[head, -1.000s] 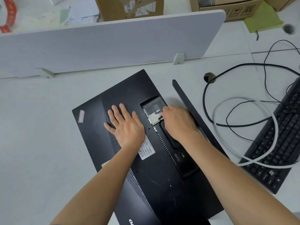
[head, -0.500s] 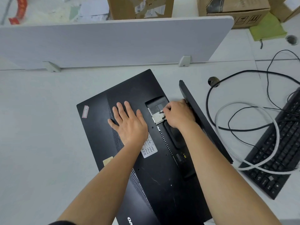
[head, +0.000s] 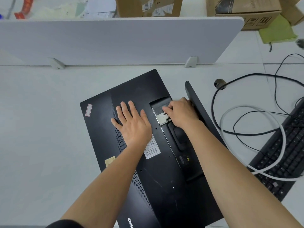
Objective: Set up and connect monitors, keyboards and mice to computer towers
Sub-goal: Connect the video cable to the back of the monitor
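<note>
Monitor face-down, left hand flat on back, right hand round stand neck, cables rightward

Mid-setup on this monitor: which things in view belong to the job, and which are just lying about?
Job: face-down monitor; stand, gripped by the right hand; left hand pressing flat on the monitor's back; keyboard; black cable; white cable.
Lying about: cardboard boxes; green notebook; desk divider.
</note>
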The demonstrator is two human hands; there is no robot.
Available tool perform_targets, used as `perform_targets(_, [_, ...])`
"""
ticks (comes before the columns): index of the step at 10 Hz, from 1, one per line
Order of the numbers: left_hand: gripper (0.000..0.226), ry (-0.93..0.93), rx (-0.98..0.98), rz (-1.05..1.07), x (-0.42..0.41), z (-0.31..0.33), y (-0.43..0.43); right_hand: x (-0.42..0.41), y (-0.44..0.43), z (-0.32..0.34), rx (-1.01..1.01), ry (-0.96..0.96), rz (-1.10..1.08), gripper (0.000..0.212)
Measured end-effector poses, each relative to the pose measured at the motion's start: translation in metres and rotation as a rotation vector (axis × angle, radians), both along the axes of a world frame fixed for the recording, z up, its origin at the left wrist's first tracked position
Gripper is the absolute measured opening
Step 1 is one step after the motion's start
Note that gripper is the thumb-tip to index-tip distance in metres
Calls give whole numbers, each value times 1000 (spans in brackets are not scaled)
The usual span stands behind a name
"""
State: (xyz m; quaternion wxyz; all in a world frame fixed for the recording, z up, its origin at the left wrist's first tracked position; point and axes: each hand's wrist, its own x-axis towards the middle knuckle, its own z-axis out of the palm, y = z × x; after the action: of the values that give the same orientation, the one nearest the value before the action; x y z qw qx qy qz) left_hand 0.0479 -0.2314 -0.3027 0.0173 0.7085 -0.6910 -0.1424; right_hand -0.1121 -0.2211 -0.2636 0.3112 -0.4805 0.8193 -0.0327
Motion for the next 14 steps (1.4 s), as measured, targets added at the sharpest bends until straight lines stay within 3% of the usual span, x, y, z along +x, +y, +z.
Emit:
perform_targets(1, [60,3,2,-1,-1,1,0,-2,3,3,-31,-63,-81,50])
perform_targets(2, [61,-1,1,-2,-1,0,0,-6,3,-2,-16,-156,-99,37])
perform_targets(3, [60,-5,3,0,0,0,0,-8,0,-3,39,-153,-57,30])
perform_targets(5, [60,0,4,-1,0,1,0,-4,-1,-1,35,-18,33,39])
perform_targets(7, [60,-5,5,-1,0,0,0,-9,4,-2,-8,-130,19,26])
perform_targets(8, [60,-9,8,-2,0,0,0,-7,1,0,64,-125,30,29])
perform_targets(10, [60,1,-6,4,-1,-1,1,0,1,-1,11,-16,32,46])
perform_targets(13, [60,4,-13,-2,0,-2,0,-3,3,-2,20,-65,41,25])
perform_targets(14, [60,7,-13,-1,0,-1,0,-2,-1,-5,32,28,80,43])
